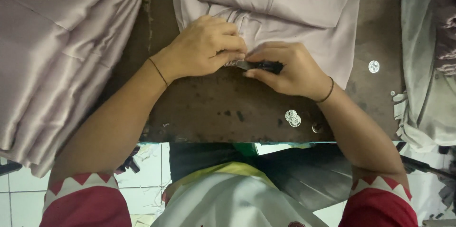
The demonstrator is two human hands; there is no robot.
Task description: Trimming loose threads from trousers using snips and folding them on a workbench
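Left hand [205, 46] is curled tight, fingertips pinching a puckered fold at the near edge of the pale mauve woven garment [289, 13], which lies on the far side of the dark, worn wooden worktable [213, 108] right where the two hands meet; right hand [289, 67] is clenched around a small black hand tool [263, 66], probably a thread snip or seam ripper, thumb and forefinger clamped on its body, tip aimed into the pinched fold and touching or just short of it, cannot tell which. Step in hand reads as trimming or picking at a stitch on that edge: left tensions the cloth, right works the tool. Next move, as a judgement, wants the fold kept taut and the tool tip held to the thread only, since the left fingertips sit just beside the tip and the fabric is thin enough to nick. Both wrists carry a thin dark band. Around the hands: a tall stack of folded pale mauve cloth pieces [61, 51] at the left table edge, well apart from the hands; a few round silvery snap buttons [293, 117] on the near table by the right wrist, one more [374, 67] further right; a heap of grey-green fabric [427, 75] at the right edge
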